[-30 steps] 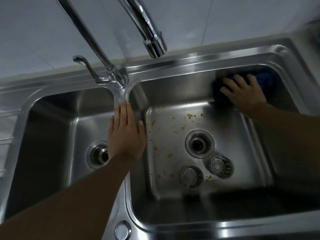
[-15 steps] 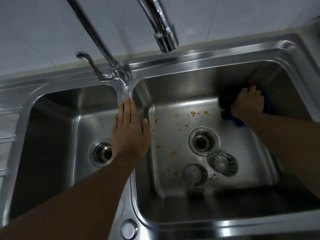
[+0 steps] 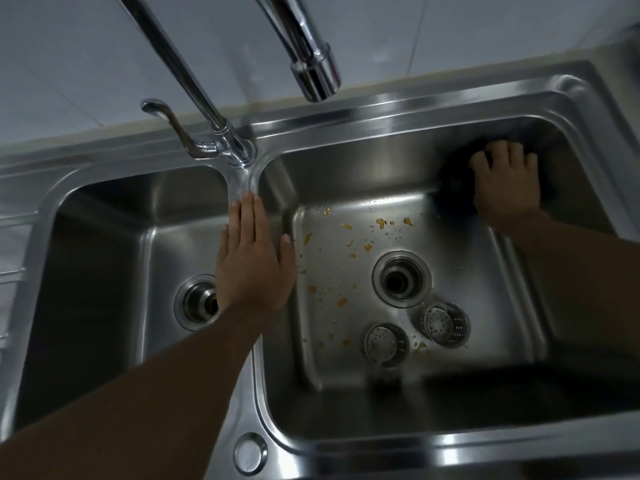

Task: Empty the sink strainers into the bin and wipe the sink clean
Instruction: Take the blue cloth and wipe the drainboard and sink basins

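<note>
Now that the right hand has moved its dark crumpled cloth back up the shiny steel sink wall, gripping it, the orange crumbs still wait.

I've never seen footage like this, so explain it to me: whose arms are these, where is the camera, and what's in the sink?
The camera sits on a person's head, looking down at their own arms over a steel double sink. The left hand rests flat on the divider between the basins. The right hand presses a dark cloth against the right basin's far wall, fingers curled on it. On that basin's floor lie two removed strainer baskets, orange food scraps and an open drain. The faucet spout hangs above; no water is running.
</note>
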The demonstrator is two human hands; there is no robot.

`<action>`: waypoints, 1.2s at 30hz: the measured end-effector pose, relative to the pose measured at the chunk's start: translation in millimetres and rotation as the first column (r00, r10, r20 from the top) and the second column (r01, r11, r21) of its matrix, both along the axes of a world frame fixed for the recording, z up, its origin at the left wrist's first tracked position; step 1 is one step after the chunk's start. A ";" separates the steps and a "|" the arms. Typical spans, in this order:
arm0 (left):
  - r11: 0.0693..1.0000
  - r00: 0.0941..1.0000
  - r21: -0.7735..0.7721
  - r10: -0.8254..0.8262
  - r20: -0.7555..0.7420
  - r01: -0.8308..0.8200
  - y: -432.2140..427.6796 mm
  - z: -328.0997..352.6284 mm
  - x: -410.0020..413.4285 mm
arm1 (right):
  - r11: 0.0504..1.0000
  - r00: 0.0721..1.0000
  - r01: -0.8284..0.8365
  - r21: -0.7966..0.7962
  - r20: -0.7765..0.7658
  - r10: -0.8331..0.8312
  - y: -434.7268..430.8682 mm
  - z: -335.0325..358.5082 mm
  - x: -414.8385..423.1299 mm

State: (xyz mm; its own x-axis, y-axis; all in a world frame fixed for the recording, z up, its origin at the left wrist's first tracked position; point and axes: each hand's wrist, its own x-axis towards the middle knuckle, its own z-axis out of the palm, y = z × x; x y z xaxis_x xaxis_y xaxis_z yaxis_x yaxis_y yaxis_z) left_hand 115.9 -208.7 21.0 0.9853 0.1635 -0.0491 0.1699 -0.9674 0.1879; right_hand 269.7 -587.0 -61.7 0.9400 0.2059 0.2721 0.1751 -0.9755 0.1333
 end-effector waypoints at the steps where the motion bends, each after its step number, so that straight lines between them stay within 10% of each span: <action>1: 1.000 1.000 0.002 0.000 0.001 0.000 -0.1 0.2 0.1 | 0.999 0.998 0.001 -0.053 -0.058 -0.004 -4.3 -1.1 -1.5; 12: 1.000 1.000 -0.010 -0.004 0.020 0.005 0.3 -2.7 0.0 | 0.958 0.861 0.230 -0.173 -0.422 -0.283 3.9 -8.1 -35.7; 16: 1.000 1.000 -0.005 -0.001 0.010 0.001 -0.6 -3.3 -0.3 | 0.907 0.817 0.402 0.124 -0.495 -0.294 7.7 -22.1 -28.0; 20: 1.000 1.000 0.005 -0.008 0.006 0.008 0.4 -2.8 0.0 | 0.651 0.754 0.618 0.441 -0.569 -0.330 28.7 -34.0 -24.3; 31: 1.000 1.000 0.001 -0.002 -0.001 0.002 1.0 -3.8 -0.5 | 0.756 0.864 0.401 0.518 -0.489 -0.123 231.7 -50.8 -67.3; 36: 1.000 1.000 0.007 0.020 0.012 -0.020 0.6 -6.4 0.9 | 0.885 0.858 -0.014 0.464 -0.449 0.249 272.6 -52.7 -96.0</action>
State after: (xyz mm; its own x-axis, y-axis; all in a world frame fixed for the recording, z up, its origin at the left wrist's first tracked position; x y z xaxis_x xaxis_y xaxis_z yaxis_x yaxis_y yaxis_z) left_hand 116.8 -208.1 14.6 0.9824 0.1831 -0.0366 0.1867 -0.9652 0.1831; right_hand 173.8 -314.5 -114.3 0.9433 0.3098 -0.1188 0.2324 -0.8724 -0.4299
